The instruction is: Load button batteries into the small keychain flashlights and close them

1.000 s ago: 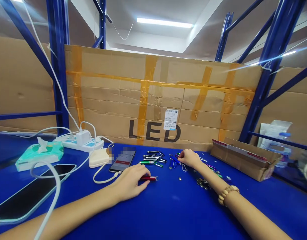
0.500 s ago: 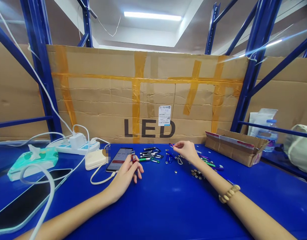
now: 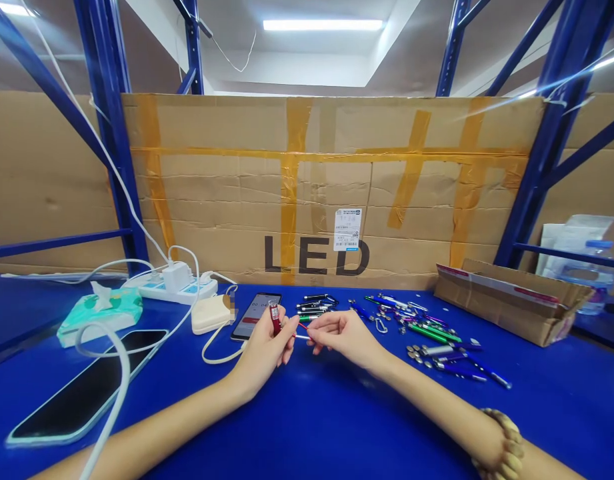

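My left hand (image 3: pixel 265 348) is closed around a short, shiny red metal tube (image 3: pixel 275 319) with a silvery end, which stands up between thumb and fingers. My right hand (image 3: pixel 345 337) has its fingertips pinched on a thin red piece (image 3: pixel 303 327), its far end near my left thumb. A thin pale rod (image 3: pixel 301 337) also spans the small gap between the hands; which hand grips it I cannot tell. Behind the hands lies a group of black and green metal tubes (image 3: pixel 314 308). Right of them are blue, purple and green tubes (image 3: pixel 434 332), clips and several button cells (image 3: pixel 417 353).
A phone (image 3: pixel 254 312) showing a timer lies behind my left hand, beside a cream power bank (image 3: pixel 207 315). Further left are a larger phone (image 3: pixel 87 393), tissues (image 3: pixel 101 313), a power strip (image 3: pixel 154 288) and white cables. An open cardboard box (image 3: pixel 507 303) stands at right.
My right hand has come from the scattered parts on the right toward my left hand, bringing the thin red piece. My left hand keeps the red tube. The view has shifted slightly.
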`<state>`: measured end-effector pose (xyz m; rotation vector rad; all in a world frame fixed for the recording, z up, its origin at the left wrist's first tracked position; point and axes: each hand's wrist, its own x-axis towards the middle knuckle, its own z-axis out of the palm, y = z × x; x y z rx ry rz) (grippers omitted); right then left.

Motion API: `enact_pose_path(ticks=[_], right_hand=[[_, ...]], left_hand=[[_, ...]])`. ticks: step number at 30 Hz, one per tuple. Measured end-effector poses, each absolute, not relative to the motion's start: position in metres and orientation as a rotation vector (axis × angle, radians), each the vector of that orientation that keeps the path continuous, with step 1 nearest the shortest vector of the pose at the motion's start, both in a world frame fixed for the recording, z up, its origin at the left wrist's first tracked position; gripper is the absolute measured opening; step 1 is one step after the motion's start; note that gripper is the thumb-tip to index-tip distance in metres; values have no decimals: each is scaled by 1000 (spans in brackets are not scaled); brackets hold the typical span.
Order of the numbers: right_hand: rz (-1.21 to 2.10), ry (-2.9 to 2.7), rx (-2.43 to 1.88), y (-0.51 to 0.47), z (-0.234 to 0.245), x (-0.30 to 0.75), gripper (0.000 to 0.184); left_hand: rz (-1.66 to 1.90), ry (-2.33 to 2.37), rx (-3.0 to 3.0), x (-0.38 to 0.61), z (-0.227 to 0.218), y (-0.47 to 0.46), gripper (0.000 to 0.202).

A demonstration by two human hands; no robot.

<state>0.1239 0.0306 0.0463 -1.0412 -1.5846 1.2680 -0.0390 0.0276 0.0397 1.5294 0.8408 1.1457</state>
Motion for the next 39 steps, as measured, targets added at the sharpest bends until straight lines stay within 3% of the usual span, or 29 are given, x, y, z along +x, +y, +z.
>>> enact_pose_path(ticks=[6,12,15,24,31,39], right_hand=[[1083,-1848,-1019,25,45,124,41],[292,-2353,-868,17,44,125,28],[68,-2422,-841,18,42,126,27],[-98,-2420,-792,19,37,125,23],[-93,-2425,-822,20,34,123,33],[-417,-2403,-757,23,39,126,35]], left_hand=[[1180,888,1601,-39,35,27,27],[1229,952,1691,-41,30,28,26],[1229,973,1724,-41,29,29,26],[1253,1120,2007,-44,35,24,22],[1152,1062,2094,-39,38,14,21],[1108,918,1702,-40,35,19,27]])
